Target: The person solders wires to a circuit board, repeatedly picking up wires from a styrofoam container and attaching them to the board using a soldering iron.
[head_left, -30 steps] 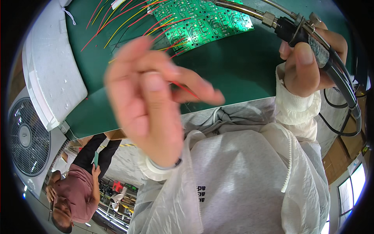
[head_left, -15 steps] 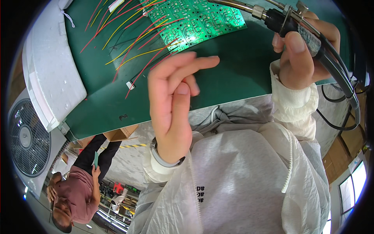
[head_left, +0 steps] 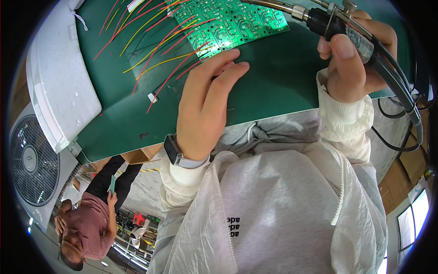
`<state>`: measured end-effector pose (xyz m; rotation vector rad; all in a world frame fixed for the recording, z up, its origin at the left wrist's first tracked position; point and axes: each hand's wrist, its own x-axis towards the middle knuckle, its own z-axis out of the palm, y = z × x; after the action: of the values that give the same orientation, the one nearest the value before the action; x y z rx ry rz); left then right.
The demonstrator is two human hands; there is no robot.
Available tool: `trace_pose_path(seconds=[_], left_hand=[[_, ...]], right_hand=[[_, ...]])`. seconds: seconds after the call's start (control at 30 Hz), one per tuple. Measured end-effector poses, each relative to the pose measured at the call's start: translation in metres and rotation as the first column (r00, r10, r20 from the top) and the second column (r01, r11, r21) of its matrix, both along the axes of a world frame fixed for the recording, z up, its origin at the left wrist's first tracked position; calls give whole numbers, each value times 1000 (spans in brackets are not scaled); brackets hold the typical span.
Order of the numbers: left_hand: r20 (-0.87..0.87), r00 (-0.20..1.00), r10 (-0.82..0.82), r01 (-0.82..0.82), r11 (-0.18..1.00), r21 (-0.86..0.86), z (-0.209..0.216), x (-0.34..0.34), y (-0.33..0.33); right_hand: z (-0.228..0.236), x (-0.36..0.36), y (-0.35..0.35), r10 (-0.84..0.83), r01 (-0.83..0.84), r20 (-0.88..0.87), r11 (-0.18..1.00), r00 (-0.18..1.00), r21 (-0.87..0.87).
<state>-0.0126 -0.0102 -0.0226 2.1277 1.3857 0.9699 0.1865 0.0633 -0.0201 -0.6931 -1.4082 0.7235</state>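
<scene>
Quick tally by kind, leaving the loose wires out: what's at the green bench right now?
green circuit board panel: 1
soldering iron: 1
white foam tray: 1
fan: 1
wristwatch: 1
Total: 5

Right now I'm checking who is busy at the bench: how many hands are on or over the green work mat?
2. The left hand rests flat on the green work mat, fingertips at the green circuit board panel. The right hand holds the black soldering tool above the mat's right side.

Bright green circuit board (head_left: 228, 23) with red and yellow wires (head_left: 155, 45) on a dark green mat (head_left: 273, 77)
</scene>
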Motion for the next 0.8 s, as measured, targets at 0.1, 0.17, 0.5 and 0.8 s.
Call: trace_pose_path(seconds=[0.1, 0.17, 0.5, 0.8], left_hand=[[-43, 999, 20, -21, 1000, -18, 4, -1, 2], [-36, 999, 33, -33, 999, -9, 7, -1, 3], [-338, 907, 252, -243, 968, 71, 18, 6, -3], [-30, 970, 240, -231, 955, 186, 20, -1, 19]], right_hand=[[0, 2, 1, -8, 8, 12, 1000, 1000, 15], [2, 1, 2, 4, -4, 7, 1000, 1000, 18], [2, 2, 1, 0, 0, 5, 1000, 1000, 15], [4, 8, -9, -4, 4, 20, 1000, 1000, -29]])
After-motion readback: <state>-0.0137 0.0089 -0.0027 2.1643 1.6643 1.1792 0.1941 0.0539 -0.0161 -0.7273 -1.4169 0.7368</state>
